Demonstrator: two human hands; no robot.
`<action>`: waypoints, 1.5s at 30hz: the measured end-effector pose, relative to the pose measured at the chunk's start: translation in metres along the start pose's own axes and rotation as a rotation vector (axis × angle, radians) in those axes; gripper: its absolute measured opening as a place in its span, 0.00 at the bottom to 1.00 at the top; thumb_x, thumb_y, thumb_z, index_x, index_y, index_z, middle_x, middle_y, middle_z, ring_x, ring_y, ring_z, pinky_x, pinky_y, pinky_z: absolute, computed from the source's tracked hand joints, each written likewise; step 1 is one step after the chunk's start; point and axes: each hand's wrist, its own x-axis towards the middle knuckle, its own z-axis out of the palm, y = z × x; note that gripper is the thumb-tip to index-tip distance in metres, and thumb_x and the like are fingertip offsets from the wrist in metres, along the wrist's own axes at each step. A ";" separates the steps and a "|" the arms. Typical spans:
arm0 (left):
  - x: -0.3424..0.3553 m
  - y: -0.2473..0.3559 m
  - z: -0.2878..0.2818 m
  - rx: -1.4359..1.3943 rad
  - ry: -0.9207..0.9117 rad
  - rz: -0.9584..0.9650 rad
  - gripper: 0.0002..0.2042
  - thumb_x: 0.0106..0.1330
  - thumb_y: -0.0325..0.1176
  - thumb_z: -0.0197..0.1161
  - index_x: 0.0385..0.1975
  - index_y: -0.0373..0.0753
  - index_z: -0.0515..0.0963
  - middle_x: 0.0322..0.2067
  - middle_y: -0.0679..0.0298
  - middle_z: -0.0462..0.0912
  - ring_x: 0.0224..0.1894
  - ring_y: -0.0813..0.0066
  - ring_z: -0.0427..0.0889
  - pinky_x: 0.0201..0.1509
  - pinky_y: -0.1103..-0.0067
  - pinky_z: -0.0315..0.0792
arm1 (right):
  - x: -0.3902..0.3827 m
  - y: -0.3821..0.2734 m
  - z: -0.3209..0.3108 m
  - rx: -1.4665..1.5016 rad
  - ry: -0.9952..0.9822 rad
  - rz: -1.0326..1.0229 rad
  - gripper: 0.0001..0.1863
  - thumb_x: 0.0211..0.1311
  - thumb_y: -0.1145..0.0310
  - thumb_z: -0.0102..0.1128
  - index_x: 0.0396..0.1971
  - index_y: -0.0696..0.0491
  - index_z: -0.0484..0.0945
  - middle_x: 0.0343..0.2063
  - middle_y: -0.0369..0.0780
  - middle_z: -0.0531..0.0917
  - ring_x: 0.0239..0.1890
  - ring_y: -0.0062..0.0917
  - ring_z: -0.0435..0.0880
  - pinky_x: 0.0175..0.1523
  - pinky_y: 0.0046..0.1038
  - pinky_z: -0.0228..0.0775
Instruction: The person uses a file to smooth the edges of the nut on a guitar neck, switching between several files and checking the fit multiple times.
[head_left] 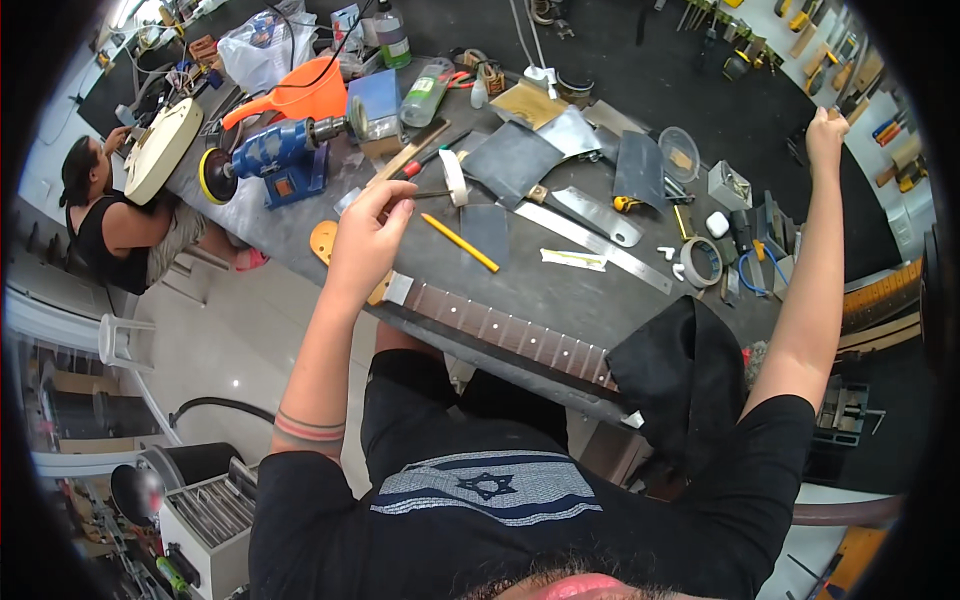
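My left hand (372,225) is closed in a pinch on a thin dark rod (432,193), above the headstock end of a guitar neck. The rod's far end reaches a white tape roll (455,178) standing on its edge. The guitar neck (510,333), with a dark fretboard and dot inlays, lies along the bench's near edge. A black cloth (665,365) covers its right end. My right hand (826,138) is stretched out to the far right, closed beside the wall tools. What it grips cannot be made out. A yellow pencil (460,242) lies near my left hand.
The grey workbench (400,325) carries a steel ruler (600,248), dark sheets (513,160), a masking tape roll (700,262), a blue power drill (275,155) and an orange pitcher (305,90). At left, another person (115,215) handles a cream guitar body (163,150).
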 end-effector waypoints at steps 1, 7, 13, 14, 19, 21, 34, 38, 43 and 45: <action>-0.004 -0.002 -0.009 0.134 -0.031 0.001 0.09 0.78 0.26 0.67 0.52 0.33 0.88 0.44 0.56 0.92 0.46 0.62 0.92 0.53 0.70 0.83 | -0.015 -0.008 0.010 0.017 -0.048 0.050 0.34 0.84 0.54 0.60 0.69 0.73 0.69 0.65 0.71 0.81 0.73 0.60 0.81 0.77 0.48 0.70; -0.003 0.003 0.000 0.343 -0.192 0.098 0.08 0.76 0.29 0.66 0.48 0.36 0.88 0.47 0.53 0.92 0.53 0.48 0.91 0.57 0.60 0.83 | -0.026 -0.018 0.003 -0.031 -0.195 0.114 0.25 0.88 0.57 0.55 0.64 0.67 0.77 0.52 0.55 0.87 0.52 0.44 0.90 0.61 0.42 0.81; 0.005 -0.013 -0.009 0.536 -0.189 0.092 0.08 0.76 0.30 0.66 0.47 0.37 0.88 0.46 0.54 0.91 0.54 0.49 0.89 0.60 0.57 0.82 | -0.020 -0.004 0.021 0.202 -0.257 0.188 0.23 0.89 0.55 0.56 0.57 0.64 0.80 0.38 0.39 0.84 0.37 0.27 0.86 0.46 0.33 0.80; 0.007 -0.021 -0.011 0.603 -0.186 0.105 0.08 0.76 0.30 0.66 0.47 0.37 0.88 0.46 0.54 0.90 0.55 0.49 0.89 0.60 0.56 0.81 | -0.016 0.002 0.024 0.244 -0.285 0.218 0.23 0.89 0.55 0.56 0.56 0.64 0.81 0.37 0.39 0.84 0.37 0.26 0.87 0.46 0.33 0.80; 0.028 -0.054 -0.010 0.802 -0.255 0.179 0.11 0.74 0.31 0.71 0.53 0.40 0.88 0.53 0.57 0.89 0.61 0.52 0.86 0.65 0.58 0.79 | 0.026 0.020 0.003 0.090 -0.332 0.103 0.24 0.89 0.58 0.55 0.62 0.67 0.81 0.48 0.43 0.88 0.43 0.28 0.89 0.50 0.33 0.81; 0.031 -0.059 -0.013 0.858 -0.247 0.133 0.12 0.73 0.31 0.71 0.54 0.40 0.88 0.55 0.59 0.88 0.62 0.53 0.85 0.66 0.57 0.79 | -0.009 0.013 0.019 0.177 -0.341 0.158 0.27 0.90 0.58 0.55 0.68 0.68 0.79 0.52 0.45 0.89 0.48 0.29 0.90 0.53 0.33 0.82; 0.049 -0.059 -0.071 0.901 -0.253 0.492 0.05 0.74 0.30 0.67 0.45 0.39 0.83 0.43 0.57 0.85 0.53 0.52 0.87 0.54 0.59 0.80 | -0.211 -0.123 -0.071 -0.015 -0.249 -0.316 0.28 0.87 0.60 0.64 0.75 0.63 0.77 0.63 0.49 0.86 0.66 0.32 0.86 0.74 0.35 0.74; 0.022 -0.030 -0.109 0.731 -0.155 0.276 0.08 0.78 0.33 0.67 0.48 0.37 0.81 0.41 0.50 0.88 0.46 0.42 0.86 0.51 0.57 0.81 | -0.356 -0.231 -0.101 0.251 -0.558 -0.310 0.16 0.79 0.74 0.66 0.62 0.57 0.85 0.53 0.41 0.85 0.55 0.29 0.85 0.64 0.30 0.76; -0.046 -0.036 -0.128 -0.241 -0.110 -0.173 0.09 0.86 0.33 0.64 0.53 0.34 0.82 0.33 0.69 0.88 0.35 0.87 0.84 0.36 0.83 0.74 | -0.488 -0.323 -0.086 0.373 -1.083 -0.645 0.17 0.65 0.78 0.73 0.54 0.55 0.86 0.52 0.45 0.86 0.57 0.41 0.85 0.64 0.42 0.76; -0.075 -0.042 -0.103 -0.464 -0.120 -0.325 0.12 0.87 0.36 0.63 0.59 0.35 0.79 0.28 0.65 0.85 0.22 0.85 0.75 0.24 0.86 0.64 | -0.516 -0.345 -0.071 0.413 -1.130 -0.670 0.20 0.64 0.77 0.74 0.56 0.55 0.86 0.55 0.43 0.86 0.60 0.41 0.84 0.65 0.43 0.75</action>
